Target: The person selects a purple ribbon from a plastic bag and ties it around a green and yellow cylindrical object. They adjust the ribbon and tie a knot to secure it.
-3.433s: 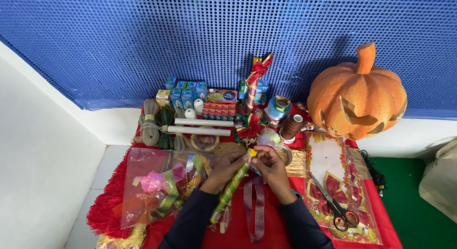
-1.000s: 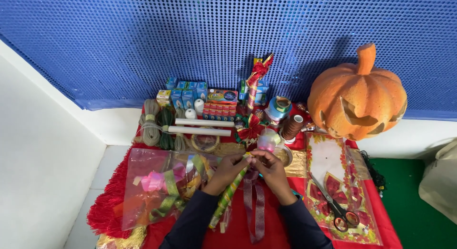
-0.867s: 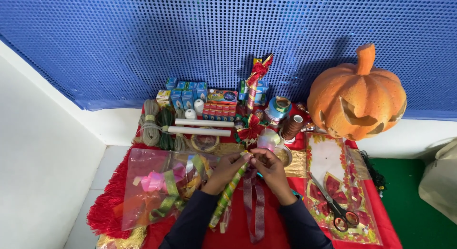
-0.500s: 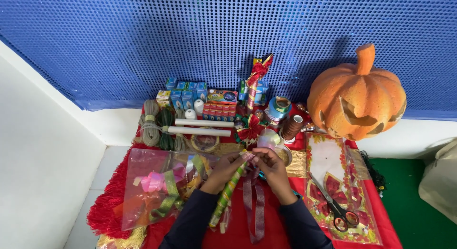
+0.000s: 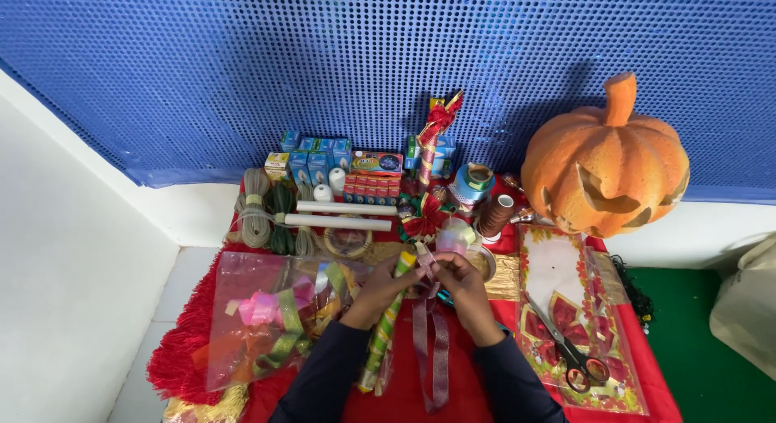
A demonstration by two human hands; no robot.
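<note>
Two hands working a ribbon at the top of a wrapped stick, over a red cloth against a blue wall.

A red cloth [image 5: 404, 395] with a fringed left edge covers the surface; behind it rises a blue perforated wall [image 5: 242, 67] above a white ledge, with green flooring at the right; a clear plastic bag [image 5: 242, 310] at the left holds loose pink, green and gold ribbon pieces; a row of small blue boxes [image 5: 315, 152] stands at the back; a carved orange pumpkin [image 5: 606, 168] sits at the right, scissors [image 5: 570, 350] lie on a printed sheet below it; the left hand [image 5: 380, 290] is closed round the striped green-and-gold stick [image 5: 384, 334], which lies slanted at the cloth's middle; the right hand [image 5: 461, 282] pinches the dark red ribbon [image 5: 432, 350] at the stick's top, its tails trailing toward the person.
</note>
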